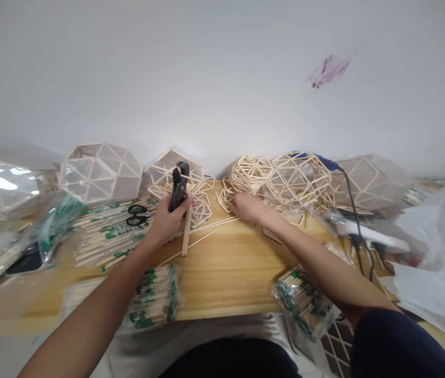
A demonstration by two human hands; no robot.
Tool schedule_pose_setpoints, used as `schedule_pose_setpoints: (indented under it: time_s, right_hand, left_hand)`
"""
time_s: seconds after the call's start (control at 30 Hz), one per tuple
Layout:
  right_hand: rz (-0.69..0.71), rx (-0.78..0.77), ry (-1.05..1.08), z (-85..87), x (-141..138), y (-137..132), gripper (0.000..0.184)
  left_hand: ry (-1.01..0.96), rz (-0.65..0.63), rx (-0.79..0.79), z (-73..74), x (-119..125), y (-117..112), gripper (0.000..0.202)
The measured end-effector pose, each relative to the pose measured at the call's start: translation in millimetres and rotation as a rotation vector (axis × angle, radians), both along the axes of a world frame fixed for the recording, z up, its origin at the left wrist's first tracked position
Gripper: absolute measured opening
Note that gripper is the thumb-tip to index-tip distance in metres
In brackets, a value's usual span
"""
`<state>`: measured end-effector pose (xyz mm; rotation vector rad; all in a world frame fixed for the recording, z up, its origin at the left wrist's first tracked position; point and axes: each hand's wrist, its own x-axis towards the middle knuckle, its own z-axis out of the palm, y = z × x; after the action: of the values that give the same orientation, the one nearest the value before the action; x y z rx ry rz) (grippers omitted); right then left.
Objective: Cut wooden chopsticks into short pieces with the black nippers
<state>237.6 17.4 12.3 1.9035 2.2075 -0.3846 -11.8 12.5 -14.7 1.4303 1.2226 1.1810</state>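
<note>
My left hand [166, 220] is closed round dark cutting pliers [178, 185], held upright over the wooden table [226, 273], with a few thin wooden sticks [186, 231] hanging down from the same grip. My right hand [248, 206] lies palm down among small stick triangles [224, 199] at the foot of a woven stick sphere [250, 172]; its fingers are curled on the pieces, and what they hold is hidden. Loose sticks [214, 224] lie between the two hands.
Stick polyhedra [100, 170] line the wall, some wrapped in clear film [1, 184]. Packets of sticks [155, 296] lie at the front left and front right [304, 307]. Black scissors [137, 215] rest on packets at left. A blue glue gun [324, 161], its cable and a white power strip [372, 239] sit at right, beside white plastic bags [438, 262].
</note>
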Motion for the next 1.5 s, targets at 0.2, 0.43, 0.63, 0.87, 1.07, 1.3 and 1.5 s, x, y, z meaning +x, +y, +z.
schedule_pose_setpoints:
  time_s: [0.2, 0.43, 0.63, 0.87, 1.07, 1.3, 1.5]
  right_hand:
    - [0.007, -0.025, -0.022, 2.5, -3, 0, 0.035]
    - [0.022, -0.046, -0.063, 7.4, -4, 1, 0.035]
    - [0.089, -0.026, -0.088, 9.9, -5, -2, 0.031]
    - [0.187, 0.025, -0.005, 8.3, 3, 1, 0.02]
    - [0.222, 0.148, 0.188, -9.5, 11, 0, 0.012]
    - [0.101, 0.209, 0.435, -19.6, 14, -2, 0.012]
    - [0.041, 0.203, 0.587, -14.7, 15, -6, 0.013]
  left_hand:
    - [0.034, 0.009, 0.032, 0.3, 0, 0, 0.037]
    - [0.025, 0.004, 0.028, 0.8, 0, -1, 0.038]
    - [0.017, 0.0, 0.027, -0.6, -1, 1, 0.038]
    - [0.081, 0.011, 0.03, 3.9, 0, -1, 0.037]
    - [0.083, 0.011, 0.029, 1.7, 0, 0, 0.038]
    - [0.083, 0.006, 0.023, -0.2, -1, 1, 0.036]
    - [0.063, -0.002, 0.026, 0.6, -1, 1, 0.037]
